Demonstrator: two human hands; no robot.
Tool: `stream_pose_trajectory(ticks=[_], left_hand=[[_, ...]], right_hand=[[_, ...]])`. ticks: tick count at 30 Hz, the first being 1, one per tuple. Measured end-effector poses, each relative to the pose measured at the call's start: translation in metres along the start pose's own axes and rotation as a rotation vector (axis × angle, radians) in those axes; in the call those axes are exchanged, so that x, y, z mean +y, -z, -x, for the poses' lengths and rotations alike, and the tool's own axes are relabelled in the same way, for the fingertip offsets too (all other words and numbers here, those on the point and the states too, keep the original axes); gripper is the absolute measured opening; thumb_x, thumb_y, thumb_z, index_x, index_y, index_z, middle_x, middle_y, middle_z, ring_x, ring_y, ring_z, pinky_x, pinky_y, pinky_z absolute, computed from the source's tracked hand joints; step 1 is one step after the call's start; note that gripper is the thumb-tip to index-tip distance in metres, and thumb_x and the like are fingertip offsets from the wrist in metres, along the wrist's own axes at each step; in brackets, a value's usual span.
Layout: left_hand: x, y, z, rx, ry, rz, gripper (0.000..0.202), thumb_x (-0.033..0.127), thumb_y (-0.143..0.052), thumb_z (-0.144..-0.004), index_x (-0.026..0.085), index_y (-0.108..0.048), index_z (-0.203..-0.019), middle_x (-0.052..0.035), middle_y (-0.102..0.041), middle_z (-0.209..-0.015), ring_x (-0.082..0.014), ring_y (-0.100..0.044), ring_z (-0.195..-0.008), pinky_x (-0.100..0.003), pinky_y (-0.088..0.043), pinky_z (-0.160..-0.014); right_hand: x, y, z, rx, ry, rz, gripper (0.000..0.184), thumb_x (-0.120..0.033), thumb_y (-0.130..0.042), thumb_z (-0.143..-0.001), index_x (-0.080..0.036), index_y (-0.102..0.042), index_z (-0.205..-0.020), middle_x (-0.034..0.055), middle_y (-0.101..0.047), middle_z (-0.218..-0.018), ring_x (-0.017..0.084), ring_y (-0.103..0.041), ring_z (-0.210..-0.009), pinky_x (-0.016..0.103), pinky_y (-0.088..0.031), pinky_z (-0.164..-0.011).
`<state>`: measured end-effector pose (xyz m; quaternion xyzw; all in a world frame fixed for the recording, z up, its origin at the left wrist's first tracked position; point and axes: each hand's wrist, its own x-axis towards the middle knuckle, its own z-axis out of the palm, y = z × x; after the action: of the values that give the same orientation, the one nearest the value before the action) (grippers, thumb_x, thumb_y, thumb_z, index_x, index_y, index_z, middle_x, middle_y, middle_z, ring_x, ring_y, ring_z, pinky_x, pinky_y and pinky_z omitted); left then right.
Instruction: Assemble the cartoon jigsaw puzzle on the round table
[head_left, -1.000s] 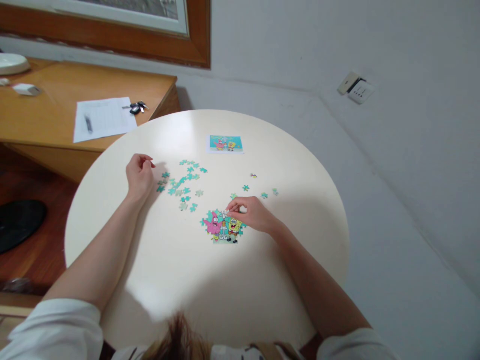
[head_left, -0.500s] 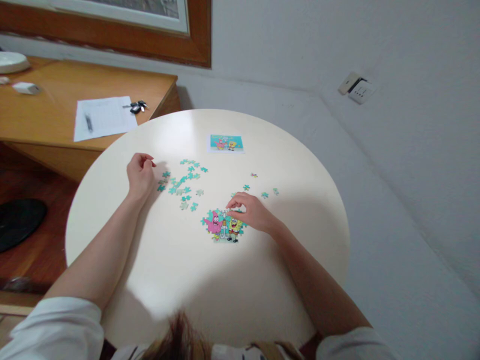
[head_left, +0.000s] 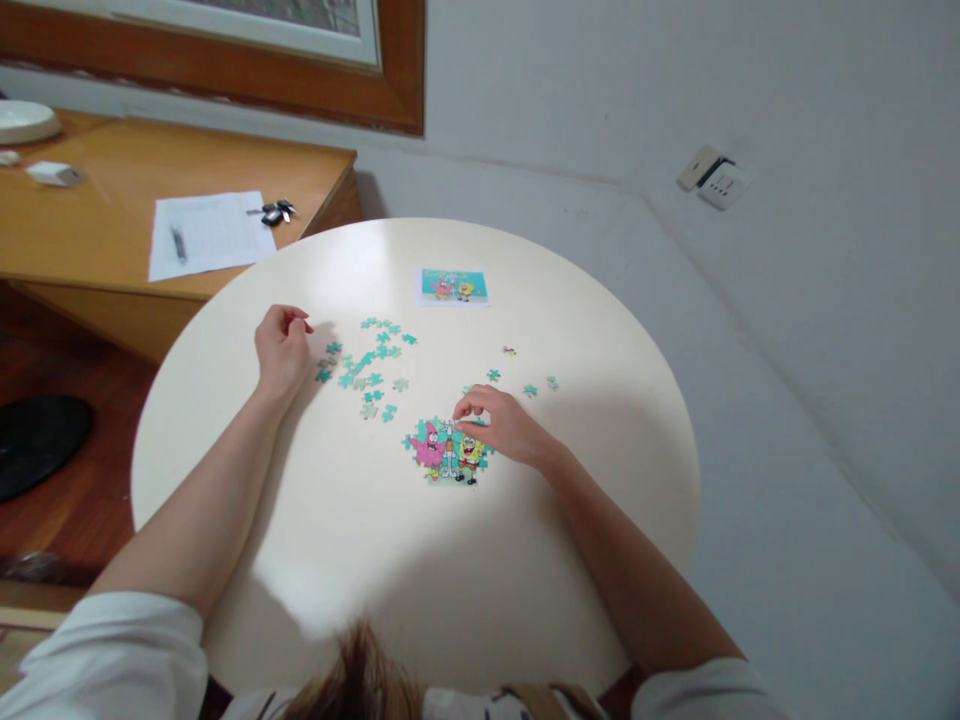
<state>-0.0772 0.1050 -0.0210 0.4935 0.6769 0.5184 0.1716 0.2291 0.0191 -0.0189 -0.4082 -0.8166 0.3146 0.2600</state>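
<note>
A partly assembled jigsaw puzzle (head_left: 448,455) of cartoon figures, pink, white and yellow, lies on the round white table (head_left: 360,560). Over its upper right edge, my right hand (head_left: 495,422) pinches a small pale puzzle piece (head_left: 454,423) with thumb and forefinger, right at the top of the white figure. My fingers cover part of the puzzle there. Further left, my left hand (head_left: 283,345) rests on the table with its fingers curled and nothing seen in them. Just right of it spread several loose teal puzzle pieces (head_left: 367,362).
Behind the puzzle lies a small reference picture card (head_left: 453,287). A few stray pieces (head_left: 530,390) sit beyond my right hand. On the wooden desk (head_left: 210,160) at the back left are a paper sheet (head_left: 217,235), keys (head_left: 277,212) and a white adapter (head_left: 55,174).
Almost nothing differs. Both hands keep their places, the right one still pinching at the puzzle's top edge; the view has shifted very slightly.
</note>
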Motion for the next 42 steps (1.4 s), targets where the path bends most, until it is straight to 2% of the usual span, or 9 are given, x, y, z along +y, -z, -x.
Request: stream_pose_trajectory(ticks=[6,9,11,15,19,28,31,36,42], left_hand=[[0.000,0.001,0.000,0.002,0.007,-0.010,0.017,0.000,-0.042,-0.078,0.014,-0.052,-0.079,0.0042,-0.048,-0.064,-0.0090,-0.042,-0.058,-0.023,-0.033,-0.059],[0.000,0.001,-0.001,0.003,0.003,0.006,0.017,0.000,-0.042,-0.078,0.014,-0.051,-0.078,0.0038,-0.049,-0.064,-0.0089,-0.042,-0.058,-0.023,-0.032,-0.058],[-0.001,0.001,-0.001,0.003,-0.009,0.013,0.017,0.000,-0.042,-0.077,0.014,-0.051,-0.078,0.0038,-0.049,-0.064,-0.0088,-0.041,-0.057,-0.023,-0.032,-0.058],[-0.003,0.000,-0.002,0.015,-0.017,0.014,0.018,0.000,-0.041,-0.077,0.014,-0.052,-0.078,0.0040,-0.048,-0.064,-0.0089,-0.041,-0.058,-0.023,-0.032,-0.058],[-0.005,0.000,-0.002,0.024,-0.013,0.008,0.018,0.001,-0.041,-0.076,0.015,-0.052,-0.077,0.0039,-0.048,-0.064,-0.0092,-0.042,-0.058,-0.023,-0.033,-0.059],[0.001,-0.001,0.001,0.038,-0.007,0.004,0.018,0.002,-0.041,-0.075,0.017,-0.050,-0.075,0.0036,-0.048,-0.063,-0.0109,-0.042,-0.058,-0.024,-0.035,-0.060],[0.003,0.000,0.005,0.046,-0.045,-0.025,0.017,0.003,-0.040,-0.077,0.017,-0.051,-0.077,0.0035,-0.049,-0.066,-0.0107,-0.045,-0.062,-0.024,-0.036,-0.064],[0.009,0.000,0.015,0.054,-0.151,-0.086,0.018,0.006,-0.040,-0.079,0.017,-0.054,-0.082,0.0025,-0.050,-0.068,-0.0120,-0.047,-0.064,-0.026,-0.038,-0.067],[0.040,0.015,0.052,-0.296,-0.440,-0.254,0.011,0.020,-0.051,-0.079,0.019,-0.062,-0.082,-0.0029,-0.060,-0.080,-0.0149,-0.053,-0.067,-0.028,-0.044,-0.070]], right_hand=[[0.002,-0.003,0.000,0.181,-0.030,-0.024,0.005,-0.015,-0.060,-0.080,-0.018,-0.063,-0.079,0.0004,-0.061,-0.075,0.012,-0.056,-0.070,0.026,-0.046,-0.070],[-0.010,-0.005,0.001,0.296,0.031,0.077,0.014,-0.023,-0.053,-0.089,-0.018,-0.066,-0.093,0.0065,-0.068,-0.090,0.016,-0.062,-0.088,0.031,-0.048,-0.083],[-0.022,-0.010,0.005,0.264,0.096,0.192,0.027,-0.031,-0.048,-0.094,-0.019,-0.064,-0.112,0.0103,-0.067,-0.114,0.019,-0.059,-0.109,0.037,-0.044,-0.097],[-0.042,-0.032,0.014,-0.010,0.118,0.457,0.056,-0.050,-0.042,-0.094,-0.021,-0.043,-0.142,0.0117,-0.040,-0.151,0.028,-0.032,-0.142,0.050,-0.025,-0.115],[-0.047,-0.050,0.019,-0.158,0.093,0.568,0.060,-0.057,-0.037,-0.094,-0.025,-0.041,-0.144,0.0092,-0.034,-0.154,0.029,-0.027,-0.144,0.054,-0.018,-0.117],[-0.049,-0.048,0.017,-0.162,0.086,0.576,0.057,-0.054,-0.036,-0.095,-0.026,-0.040,-0.145,0.0085,-0.035,-0.155,0.026,-0.027,-0.144,0.052,-0.017,-0.118],[-0.046,-0.046,0.019,-0.101,0.153,0.540,0.055,-0.049,-0.039,-0.095,-0.022,-0.041,-0.144,0.0103,-0.039,-0.152,0.025,-0.030,-0.143,0.050,-0.019,-0.119],[-0.037,-0.038,0.028,0.167,0.184,0.415,0.047,-0.033,-0.034,-0.098,-0.017,-0.046,-0.140,0.0123,-0.051,-0.143,0.020,-0.041,-0.137,0.044,-0.029,-0.116],[-0.017,-0.030,0.053,0.263,0.060,0.480,0.050,-0.027,-0.033,-0.096,-0.017,-0.039,-0.144,0.0141,-0.048,-0.145,0.022,-0.040,-0.137,0.047,-0.030,-0.115]])
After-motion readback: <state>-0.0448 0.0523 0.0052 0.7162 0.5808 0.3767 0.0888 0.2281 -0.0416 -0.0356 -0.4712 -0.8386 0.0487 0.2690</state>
